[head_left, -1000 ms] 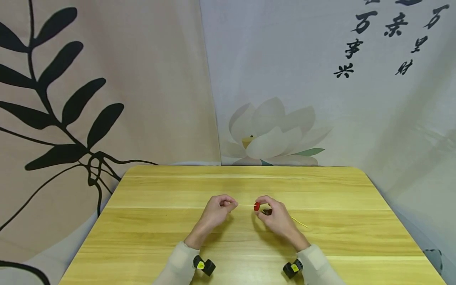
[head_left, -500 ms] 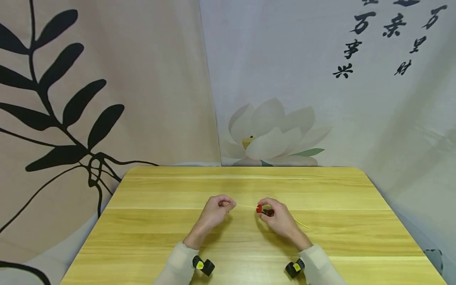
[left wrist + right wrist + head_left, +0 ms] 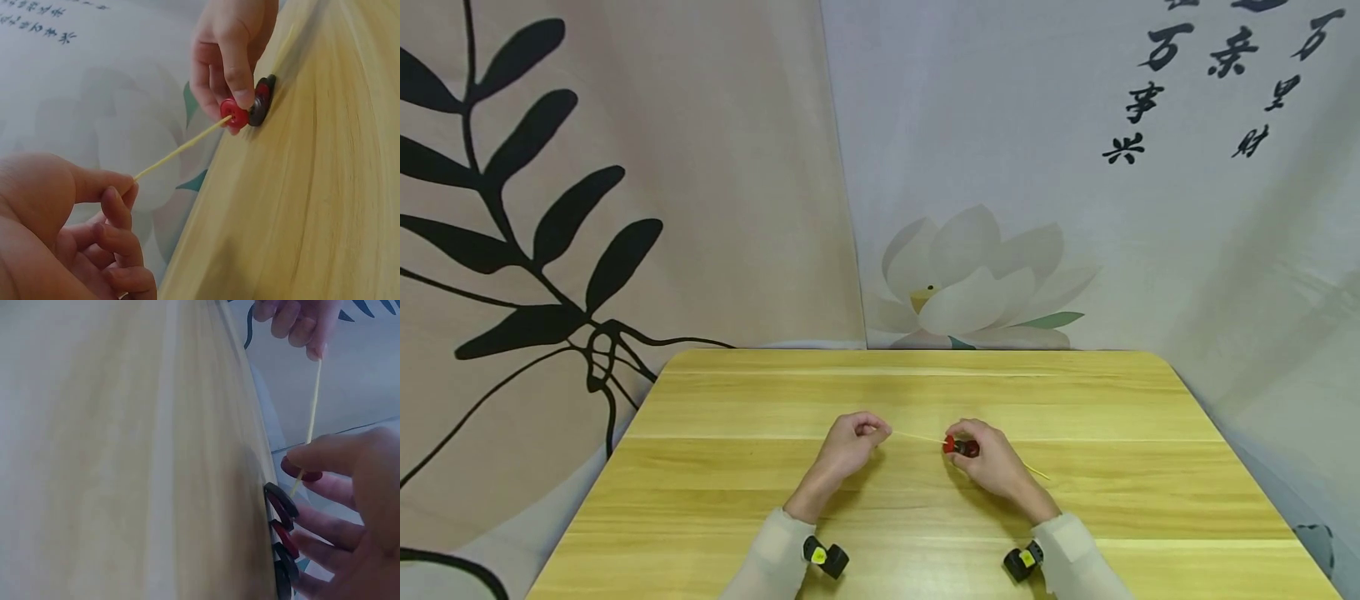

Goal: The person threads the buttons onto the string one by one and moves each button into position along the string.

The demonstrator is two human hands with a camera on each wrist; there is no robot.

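A yellow string [image 3: 181,149] runs taut between the two hands above the table. My left hand [image 3: 850,443] pinches one end of it between thumb and forefinger. In my right hand [image 3: 991,463], thumb and finger pinch a red button [image 3: 230,111] threaded on the string. Several more buttons, dark ones [image 3: 257,114] and red ones [image 3: 284,539], hang on the string behind the pinched button, close to the right hand's other fingers. Past the right hand, the string's loose tail [image 3: 1036,471] sticks out to the right.
The wooden table [image 3: 760,492] spreads under both hands, its far edge near the printed curtain [image 3: 737,167]. Each sleeved forearm wears a small black wrist camera, one on the left [image 3: 826,557] and one on the right [image 3: 1022,562].
My right hand has slid slightly right and nearer with the red button, and my left hand has drifted a little left. More string shows between them.
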